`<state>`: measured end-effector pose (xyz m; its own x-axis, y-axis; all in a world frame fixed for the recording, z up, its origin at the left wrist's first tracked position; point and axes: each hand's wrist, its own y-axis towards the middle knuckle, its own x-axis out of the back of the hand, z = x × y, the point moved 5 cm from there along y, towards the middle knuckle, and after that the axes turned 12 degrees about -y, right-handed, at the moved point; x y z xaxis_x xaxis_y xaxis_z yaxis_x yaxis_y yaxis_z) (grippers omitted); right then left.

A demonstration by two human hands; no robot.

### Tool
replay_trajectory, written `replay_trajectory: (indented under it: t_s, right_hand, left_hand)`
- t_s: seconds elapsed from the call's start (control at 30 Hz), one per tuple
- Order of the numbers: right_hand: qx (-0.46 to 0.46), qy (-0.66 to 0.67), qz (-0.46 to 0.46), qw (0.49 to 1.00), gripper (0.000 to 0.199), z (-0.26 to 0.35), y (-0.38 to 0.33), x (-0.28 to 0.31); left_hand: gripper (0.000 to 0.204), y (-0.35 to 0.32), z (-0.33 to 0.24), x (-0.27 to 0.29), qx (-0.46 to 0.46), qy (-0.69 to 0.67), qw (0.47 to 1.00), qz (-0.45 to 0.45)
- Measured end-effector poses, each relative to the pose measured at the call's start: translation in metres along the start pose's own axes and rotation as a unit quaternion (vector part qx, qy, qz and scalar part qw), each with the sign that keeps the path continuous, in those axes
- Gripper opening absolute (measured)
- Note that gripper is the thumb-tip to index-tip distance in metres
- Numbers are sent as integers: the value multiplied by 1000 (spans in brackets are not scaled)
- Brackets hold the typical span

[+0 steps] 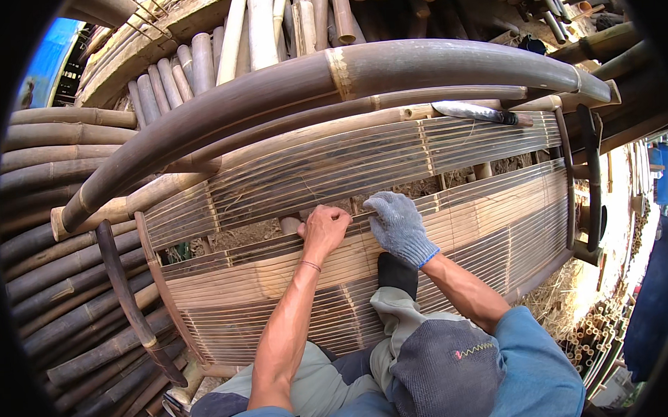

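Note:
A bamboo bench with a seat of thin slats (pixel 277 273) spreads beneath my hands, and a long gap splits the slats lengthwise. My bare left hand (pixel 326 229), a thin band on its wrist, is closed above the near edge of that gap. Close to its right, my right hand (pixel 402 229) wears a grey knit glove with a blue cuff edge, its fingers curled together over the same edge. Anything pinched in either hand is too small or hidden to make out. On the far slats lies a knife (pixel 478 113) with a broad blade and wooden handle.
A thick curved bamboo pole (pixel 271 97) forms the bench's back rail beyond the slats. Bamboo armrests (pixel 127 296) stand at both ends. Stacked dark bamboo poles (pixel 63 247) fill the left. More cut poles (pixel 168 82) lie behind, and several thin tubes (pixel 596 332) at lower right.

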<state>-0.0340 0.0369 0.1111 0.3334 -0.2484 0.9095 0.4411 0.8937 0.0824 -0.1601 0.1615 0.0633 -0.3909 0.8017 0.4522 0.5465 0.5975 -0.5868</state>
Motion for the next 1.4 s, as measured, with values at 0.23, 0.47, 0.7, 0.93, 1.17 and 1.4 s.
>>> replay_trajectory:
  t_s: [0.23,0.47,0.7,0.93,1.17,1.4]
  right_hand:
    - [63,59,-68,994,24,1,-17,2]
    - [3,109,248,963,15,-34,-152,70]
    - [-355,213,390,822,42,-109,-216,108]
    - [-295,405,407,764,46,-32,-61,-16]
    - [-183,258,115,942,29,-42,33,78]
    - [-65,787,127,601,40,-39,50,79]
  left_hand:
    - [24,8,-3,-14,-85,-44,981,167]
    - [39,-8,-20,-20,-191,32,981,-16]
    - [13,-109,-52,-94,-501,47,837,215]
    - [10,-155,-114,-70,-591,-39,789,162]
    - [35,-59,-43,-9,-253,-28,963,-90]
    - [65,9,12,-40,-70,140,979,127]
